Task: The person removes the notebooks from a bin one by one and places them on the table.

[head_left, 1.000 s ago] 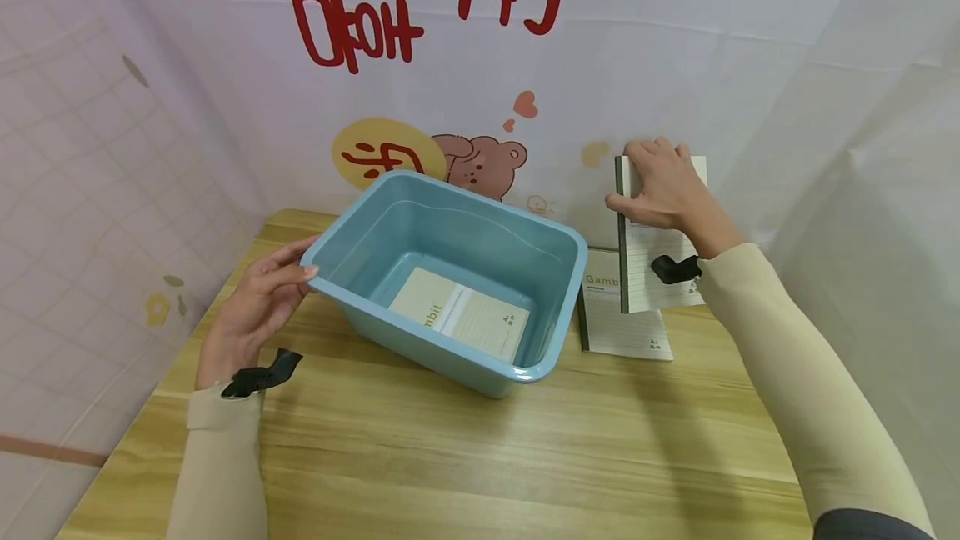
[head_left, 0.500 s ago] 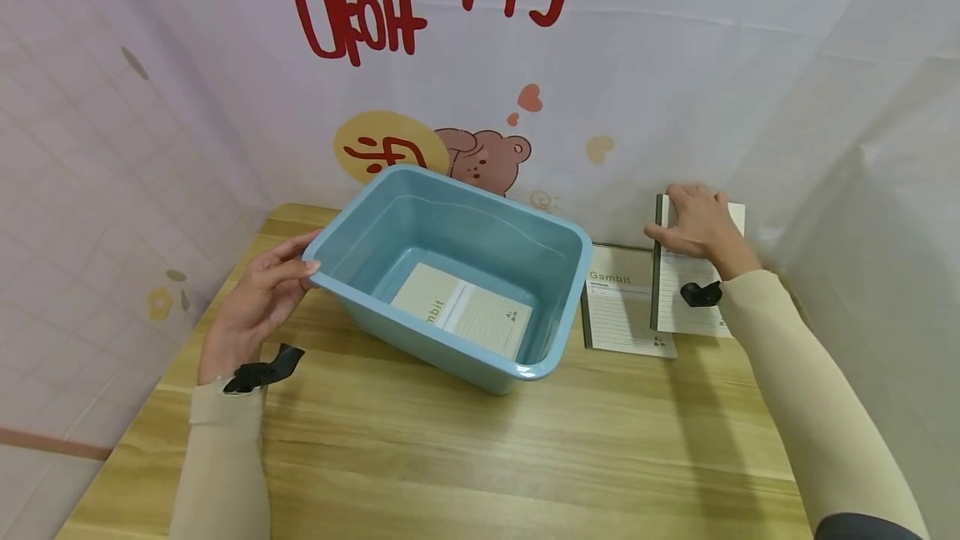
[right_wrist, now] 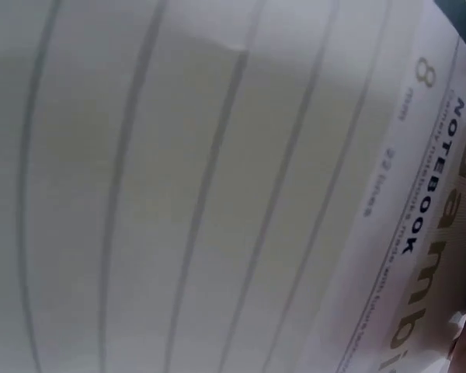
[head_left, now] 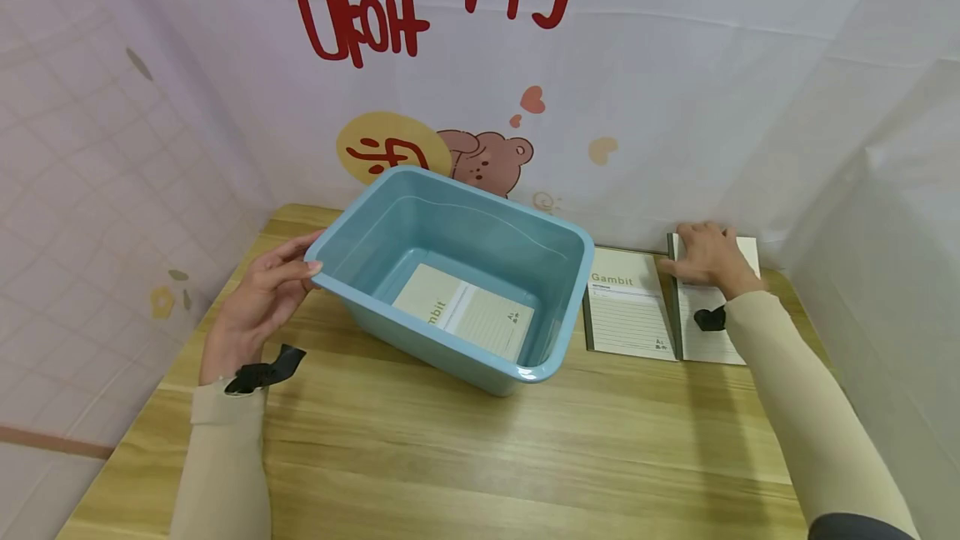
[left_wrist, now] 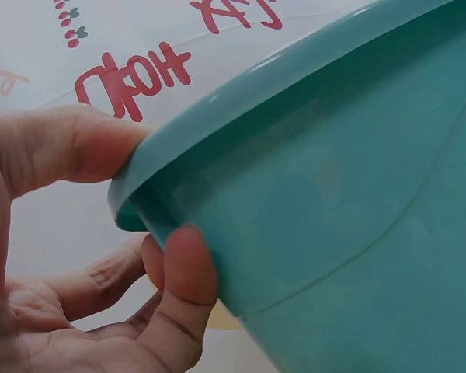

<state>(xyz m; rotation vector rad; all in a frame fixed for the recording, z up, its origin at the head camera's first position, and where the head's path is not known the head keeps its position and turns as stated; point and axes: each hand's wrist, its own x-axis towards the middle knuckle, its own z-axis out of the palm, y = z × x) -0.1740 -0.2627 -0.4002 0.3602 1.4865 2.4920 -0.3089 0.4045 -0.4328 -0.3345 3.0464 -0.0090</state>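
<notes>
With thumb and fingers my left hand (head_left: pixel 258 294) pinches the left corner of the light blue plastic basin (head_left: pixel 480 232); the left wrist view shows fingers (left_wrist: pixel 190 268) on either side of its rim. Inside the basin, a cream notebook (head_left: pixel 487 319) lies flat on the bottom. Over at the right, my right hand (head_left: pixel 708 258) holds a dark-spined notebook (head_left: pixel 697 344) by its upper part, thumb at the spine side and fingers at the top edge. Its lined cover (right_wrist: pixel 179 194) fills the right wrist view. Directly left of it lies another "Gambit" notebook (head_left: pixel 630 302) on the table.
The wood-grain table (head_left: pixel 480 457) carries everything. A white printed curtain (head_left: pixel 660 65) with red characters and a cartoon bear hangs right behind it, and more curtain (head_left: pixel 892 273) borders the right side. The basin stands between the left hand and the notebooks.
My right hand has brought its notebook right and down, from overlapping the other notebook to a place beside it, close over the table. The left hand keeps its pinch on the basin.
</notes>
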